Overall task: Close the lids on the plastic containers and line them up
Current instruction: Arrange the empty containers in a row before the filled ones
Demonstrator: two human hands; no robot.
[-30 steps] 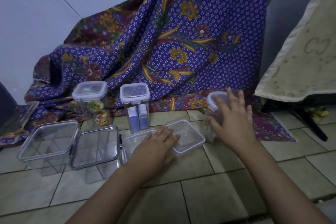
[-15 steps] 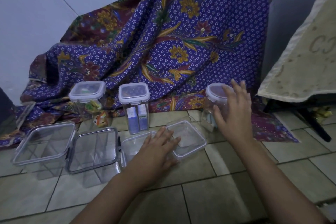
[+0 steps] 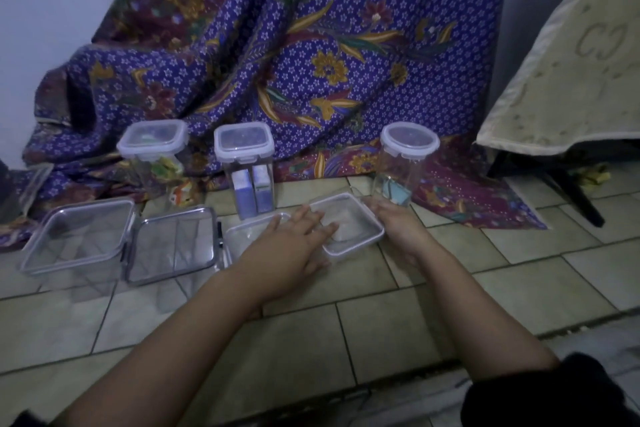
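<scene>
Three tall clear jars stand closed at the back: a square jar (image 3: 152, 149) on the left, a square jar (image 3: 244, 156) in the middle and a round jar (image 3: 409, 156) on the right. In front lies a low clear box (image 3: 78, 236) with its dark-rimmed lid (image 3: 171, 246) beside it. A small clear box (image 3: 242, 236) sits partly under my left hand (image 3: 294, 246), which lies flat with fingers spread onto a small square lid (image 3: 349, 229). My right hand (image 3: 398, 227) holds that lid's right edge.
A purple flowered cloth (image 3: 311, 45) is draped against the wall behind the jars and spreads onto the tiled floor (image 3: 519, 281). A table with a cream cover (image 3: 571, 80) and a dark leg (image 3: 575, 198) stands at the right.
My right hand has left the round jar and dropped to the right edge of the small square lid. My left hand stays on the small box and lid.
</scene>
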